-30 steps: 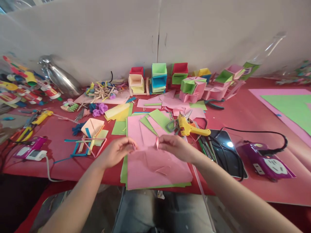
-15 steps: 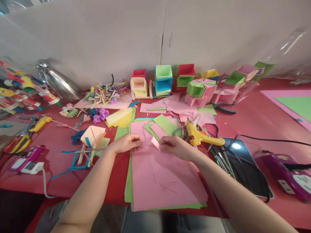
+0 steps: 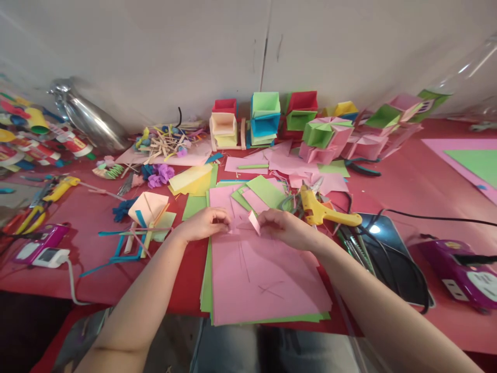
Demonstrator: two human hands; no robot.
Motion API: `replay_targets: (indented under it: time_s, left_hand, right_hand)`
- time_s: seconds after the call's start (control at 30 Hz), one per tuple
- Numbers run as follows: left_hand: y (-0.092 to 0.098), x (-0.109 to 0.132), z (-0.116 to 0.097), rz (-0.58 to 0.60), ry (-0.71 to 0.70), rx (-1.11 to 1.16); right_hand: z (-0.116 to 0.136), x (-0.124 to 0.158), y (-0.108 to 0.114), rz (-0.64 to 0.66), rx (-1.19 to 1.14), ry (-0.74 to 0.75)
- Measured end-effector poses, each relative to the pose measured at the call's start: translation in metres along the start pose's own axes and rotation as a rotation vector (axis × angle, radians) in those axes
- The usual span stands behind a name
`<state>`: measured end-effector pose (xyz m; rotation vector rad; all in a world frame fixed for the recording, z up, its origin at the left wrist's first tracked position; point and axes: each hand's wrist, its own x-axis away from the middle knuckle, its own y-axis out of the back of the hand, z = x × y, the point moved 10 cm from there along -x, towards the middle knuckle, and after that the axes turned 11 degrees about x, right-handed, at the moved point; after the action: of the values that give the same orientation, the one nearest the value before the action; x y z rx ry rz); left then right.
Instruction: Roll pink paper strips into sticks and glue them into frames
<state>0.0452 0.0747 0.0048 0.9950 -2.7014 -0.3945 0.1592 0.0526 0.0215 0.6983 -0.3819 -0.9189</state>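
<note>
My left hand (image 3: 204, 223) and my right hand (image 3: 285, 228) meet over the far edge of a large pink paper sheet (image 3: 264, 280) that tops a stack of pink and green sheets on the red table (image 3: 97, 264). Both hands pinch a small pink folded piece (image 3: 254, 221) between them; the right thumb and fingers hold its upturned corner, and the left fingers curl on its other end. A yellow glue gun (image 3: 324, 212) lies just right of my right hand.
Stacked coloured paper boxes (image 3: 264, 119) line the wall. Wooden sticks (image 3: 165, 142), purple paper flowers (image 3: 159, 176) and a folded paper cone (image 3: 149, 207) lie left. A dark tablet (image 3: 388, 259), a black cable (image 3: 438, 220) and a purple power strip (image 3: 462, 272) sit right. Another power strip (image 3: 39, 248) is at far left.
The pink sheet that was lifted toward me a second ago now lies flat on the stack. Both hands moved forward and closer together on the small pink piece.
</note>
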Motion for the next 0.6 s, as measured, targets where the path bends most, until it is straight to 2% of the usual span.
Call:
replay_targets:
  time_s: [0.17, 0.4, 0.6]
  left_hand:
    - [-0.011, 0.003, -0.007, 0.144, -0.063, -0.082]
    - [-0.012, 0.007, -0.008, 0.131, -0.067, -0.102]
    - [-0.015, 0.007, -0.008, 0.156, -0.080, -0.086]
  right_hand:
    - [0.003, 0.000, 0.002, 0.016, 0.056, 0.041]
    - [0.000, 0.006, 0.001, 0.033, 0.081, 0.011]
    - [0.002, 0.007, -0.009, 0.086, 0.031, 0.029]
